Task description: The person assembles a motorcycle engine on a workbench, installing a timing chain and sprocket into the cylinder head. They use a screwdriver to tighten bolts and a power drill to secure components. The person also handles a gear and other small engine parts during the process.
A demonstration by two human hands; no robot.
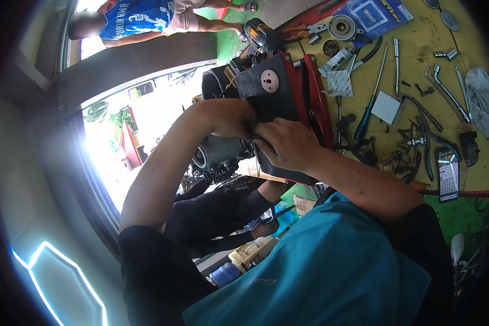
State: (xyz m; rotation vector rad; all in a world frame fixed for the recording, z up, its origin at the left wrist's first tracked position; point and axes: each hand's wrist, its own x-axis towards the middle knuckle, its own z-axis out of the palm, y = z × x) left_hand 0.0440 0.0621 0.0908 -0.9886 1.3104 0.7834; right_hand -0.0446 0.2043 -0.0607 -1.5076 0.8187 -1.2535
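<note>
Over the black panel (277, 104), my left hand (236, 117) and right hand (288, 142) meet, fingers bent; I cannot tell whether either grip pinches anything. The engine (223, 155) sits just left of them. To their right, a screwdriver (362, 128) lies on the table (422, 37); beyond, a sprocket (270, 87), then a person (138, 22).

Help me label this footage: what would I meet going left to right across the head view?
Glowing light strip, left hand, right hand, blue-handled screwdriver, pliers, whitish cloth.
</note>
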